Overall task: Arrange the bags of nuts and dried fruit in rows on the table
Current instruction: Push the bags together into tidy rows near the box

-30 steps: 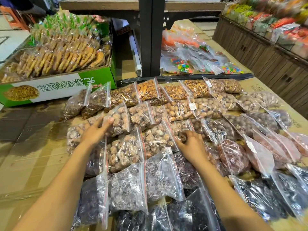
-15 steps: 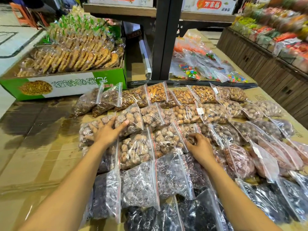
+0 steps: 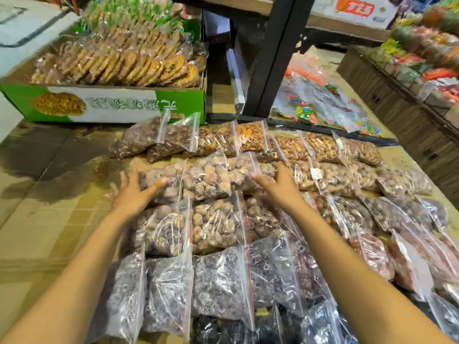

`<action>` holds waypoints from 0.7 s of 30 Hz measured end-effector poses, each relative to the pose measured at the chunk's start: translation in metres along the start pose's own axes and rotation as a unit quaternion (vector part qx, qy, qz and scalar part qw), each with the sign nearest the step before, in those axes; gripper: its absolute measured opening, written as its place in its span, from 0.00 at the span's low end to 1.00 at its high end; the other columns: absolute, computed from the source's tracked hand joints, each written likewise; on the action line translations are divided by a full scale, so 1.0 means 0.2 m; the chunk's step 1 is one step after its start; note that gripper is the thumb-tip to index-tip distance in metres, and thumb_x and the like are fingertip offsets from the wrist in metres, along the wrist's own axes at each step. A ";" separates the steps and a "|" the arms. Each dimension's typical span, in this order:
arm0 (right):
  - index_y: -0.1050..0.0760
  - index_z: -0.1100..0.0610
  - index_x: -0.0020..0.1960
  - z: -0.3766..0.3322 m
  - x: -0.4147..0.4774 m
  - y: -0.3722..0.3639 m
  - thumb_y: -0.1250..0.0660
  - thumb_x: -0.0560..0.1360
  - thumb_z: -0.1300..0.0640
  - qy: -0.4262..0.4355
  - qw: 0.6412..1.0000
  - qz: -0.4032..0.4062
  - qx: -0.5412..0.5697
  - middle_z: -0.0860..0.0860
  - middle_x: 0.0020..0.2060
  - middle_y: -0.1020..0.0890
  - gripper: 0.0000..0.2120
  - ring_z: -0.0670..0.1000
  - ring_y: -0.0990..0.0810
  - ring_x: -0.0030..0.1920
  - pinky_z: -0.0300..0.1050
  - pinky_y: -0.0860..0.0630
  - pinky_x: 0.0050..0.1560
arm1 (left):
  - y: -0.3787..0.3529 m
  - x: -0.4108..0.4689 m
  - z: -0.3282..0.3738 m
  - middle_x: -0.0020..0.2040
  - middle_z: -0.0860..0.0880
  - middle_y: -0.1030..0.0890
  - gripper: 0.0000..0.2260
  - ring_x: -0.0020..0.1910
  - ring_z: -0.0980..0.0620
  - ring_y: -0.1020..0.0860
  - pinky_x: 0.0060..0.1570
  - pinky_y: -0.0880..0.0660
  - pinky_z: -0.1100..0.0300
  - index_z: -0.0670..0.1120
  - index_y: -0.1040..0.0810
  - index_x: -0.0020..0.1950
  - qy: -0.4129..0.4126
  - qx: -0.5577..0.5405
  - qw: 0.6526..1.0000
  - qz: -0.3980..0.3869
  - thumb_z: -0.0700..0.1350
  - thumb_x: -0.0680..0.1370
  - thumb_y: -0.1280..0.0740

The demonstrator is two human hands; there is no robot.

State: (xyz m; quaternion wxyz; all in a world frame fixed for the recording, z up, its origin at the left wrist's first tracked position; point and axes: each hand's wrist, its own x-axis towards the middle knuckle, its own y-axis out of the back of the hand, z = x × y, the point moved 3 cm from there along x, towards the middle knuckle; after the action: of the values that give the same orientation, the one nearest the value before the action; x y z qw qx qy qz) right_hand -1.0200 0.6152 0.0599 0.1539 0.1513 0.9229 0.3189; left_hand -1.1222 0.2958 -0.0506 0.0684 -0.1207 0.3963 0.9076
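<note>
Touching bags (image 3: 206, 180): left hand (image 3: 134, 194), right hand (image 3: 280, 188).

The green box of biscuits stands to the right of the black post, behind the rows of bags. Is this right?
No. The head view shows the green box to the left of the black post, not the right. It does hold biscuits and stands behind the rows of bags.

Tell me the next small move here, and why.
Probably slide both hands inward a little to close up the row. The left hand rests on the end walnut bag, the right hand touches the third bag, and the middle bag between them overlaps both unevenly.
</note>
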 end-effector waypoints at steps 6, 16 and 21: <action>0.41 0.58 0.74 -0.01 0.28 -0.23 0.37 0.78 0.46 -0.065 0.996 -0.017 0.057 0.54 0.63 0.25 0.31 0.55 0.27 0.64 0.49 0.31 0.60 | -0.01 0.05 -0.09 0.80 0.45 0.54 0.43 0.78 0.42 0.49 0.73 0.43 0.47 0.53 0.49 0.78 -0.072 0.013 0.997 0.000 0.60 0.70 0.29; 0.38 0.56 0.72 0.08 0.29 -0.29 0.34 0.75 0.42 -0.080 0.996 0.036 -0.026 0.54 0.61 0.24 0.32 0.59 0.24 0.60 0.56 0.25 0.59 | 0.01 0.08 -0.02 0.79 0.41 0.55 0.43 0.74 0.33 0.42 0.71 0.40 0.40 0.56 0.52 0.77 -0.058 0.064 0.996 -0.024 0.68 0.69 0.36; 0.38 0.54 0.71 -0.02 0.22 -0.32 0.39 0.74 0.36 -0.057 0.986 0.088 -0.129 0.58 0.66 0.30 0.33 0.62 0.30 0.66 0.63 0.29 0.62 | 0.03 -0.04 0.09 0.78 0.43 0.64 0.42 0.76 0.37 0.63 0.74 0.59 0.39 0.57 0.58 0.79 -0.081 0.096 0.992 -0.008 0.69 0.72 0.41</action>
State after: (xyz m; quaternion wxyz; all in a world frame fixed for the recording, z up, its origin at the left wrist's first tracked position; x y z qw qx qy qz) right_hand -1.0727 0.5825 0.0142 0.1959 0.2293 0.8468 0.4382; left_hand -1.1193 0.3037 -0.0326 0.1191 -0.0432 0.4734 0.8717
